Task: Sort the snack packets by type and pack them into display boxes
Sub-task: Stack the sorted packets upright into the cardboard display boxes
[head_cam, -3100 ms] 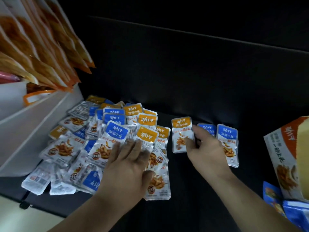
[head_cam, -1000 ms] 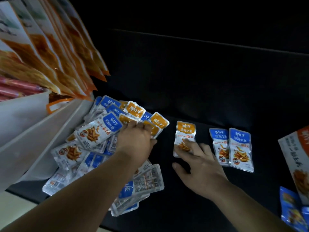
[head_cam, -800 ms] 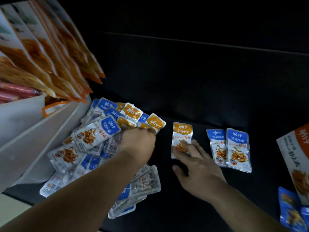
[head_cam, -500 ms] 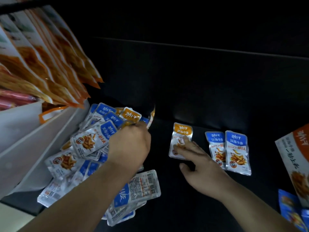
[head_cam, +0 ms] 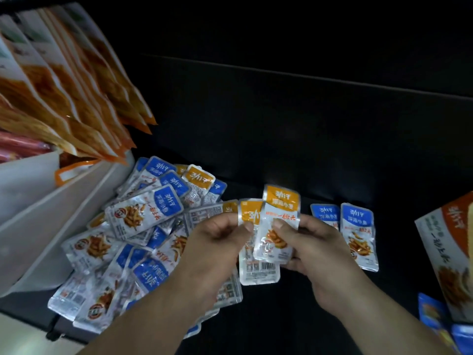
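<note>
Ok, status: both hands are up over the black surface (head_cam: 281,129) at mid-frame, each on an orange-top packet. Right hand (head_cam: 317,252) grips the front orange packet (head_cam: 272,243), thumb on its printed face, fingers curled behind it. Its printed side faces me, orange band toward the top of the frame. Left hand (head_cam: 212,247) pinches the rear orange packet (head_cam: 258,270) by its left edge, between thumb and forefinger. That one shows its back, with a barcode panel at the lower end. The front packet overlaps it on the right side and the two touch.

Mixed pile (head_cam: 143,226) of blue-top and orange-top packets sits left of centre, loose and overlapping, some face up, some back up. It runs under my left forearm and butts against the white bin (head_cam: 38,213) at the left edge. Big orange pouches (head_cam: 64,85) stand in that bin, fanned across the upper left.

Two blue-top packets (head_cam: 358,234) lie flat side by side just right of my right hand, face up. My fingers partly hide the left one. Display box (head_cam: 445,252), orange and white, is at the right edge, cut off by the frame. Blue packs (head_cam: 435,316) sit below it in the lower right corner, too blurred to tell what they are.
</note>
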The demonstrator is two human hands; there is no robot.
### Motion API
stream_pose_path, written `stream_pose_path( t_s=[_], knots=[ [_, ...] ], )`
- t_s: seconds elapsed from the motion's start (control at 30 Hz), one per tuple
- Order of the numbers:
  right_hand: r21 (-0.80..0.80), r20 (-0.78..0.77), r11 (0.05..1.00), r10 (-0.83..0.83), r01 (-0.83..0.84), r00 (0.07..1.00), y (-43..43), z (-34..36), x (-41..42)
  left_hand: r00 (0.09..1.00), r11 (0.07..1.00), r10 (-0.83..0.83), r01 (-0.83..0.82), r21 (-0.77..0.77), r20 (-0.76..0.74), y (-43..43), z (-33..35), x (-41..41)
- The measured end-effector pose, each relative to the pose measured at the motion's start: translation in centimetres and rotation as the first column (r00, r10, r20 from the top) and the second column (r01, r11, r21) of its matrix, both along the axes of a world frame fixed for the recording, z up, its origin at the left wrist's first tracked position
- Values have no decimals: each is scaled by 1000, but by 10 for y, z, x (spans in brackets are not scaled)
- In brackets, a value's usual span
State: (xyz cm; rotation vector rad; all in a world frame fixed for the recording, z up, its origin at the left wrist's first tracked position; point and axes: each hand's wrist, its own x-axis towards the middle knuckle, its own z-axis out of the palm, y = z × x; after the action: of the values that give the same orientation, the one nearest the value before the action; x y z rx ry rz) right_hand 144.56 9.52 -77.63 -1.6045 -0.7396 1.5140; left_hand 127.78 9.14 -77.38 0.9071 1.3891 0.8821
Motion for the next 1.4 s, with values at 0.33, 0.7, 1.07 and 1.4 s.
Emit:
stream_pose_path(
  t_s=[0.33,0.7,1.07,1.4],
  knots=[
    [-13,31,997,76,-75,997,-11,-5,10,997,994,74,-71,-87,38,6,-10,9],
    [83,329,991,-130,109,935,22,-30,15,976,992,11,-39,-123,-220,2,-13,4],
    [148,669,967,57,-207,741,16,-25,28,993,957,116,-102,-270,36,1,-13,10],
    [34,214,999,-11,3,977,-8,-27,24,991,994,-106,107,5,-81,-3,-30,13]
  ],
)
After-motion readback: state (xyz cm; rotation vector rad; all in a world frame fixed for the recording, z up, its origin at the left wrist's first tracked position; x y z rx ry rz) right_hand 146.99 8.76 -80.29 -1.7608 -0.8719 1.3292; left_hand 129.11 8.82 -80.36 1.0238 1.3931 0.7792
